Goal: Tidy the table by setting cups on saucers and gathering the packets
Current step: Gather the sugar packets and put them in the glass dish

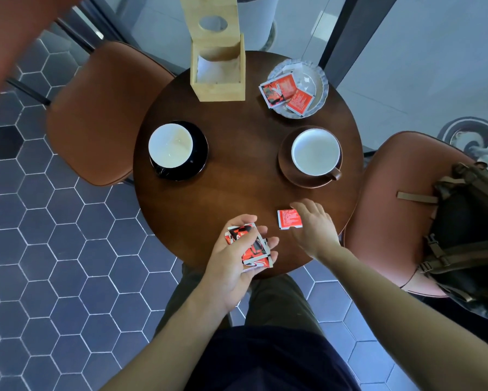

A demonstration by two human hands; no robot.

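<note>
Packets are largely gathered: a bundle of red packets is gripped in the left hand, fingers curled around it above the near edge of the round table. One loose packet is left flat on the table near that edge, and several packets are seen lying in a glass dish at the far side. Both cups appear settled: a white cup is set on a black saucer, another white cup on a brown saucer. The right hand is extended palm down, fingers loosely spread and empty, touching or just beside the loose packet; which cannot be told.
</note>
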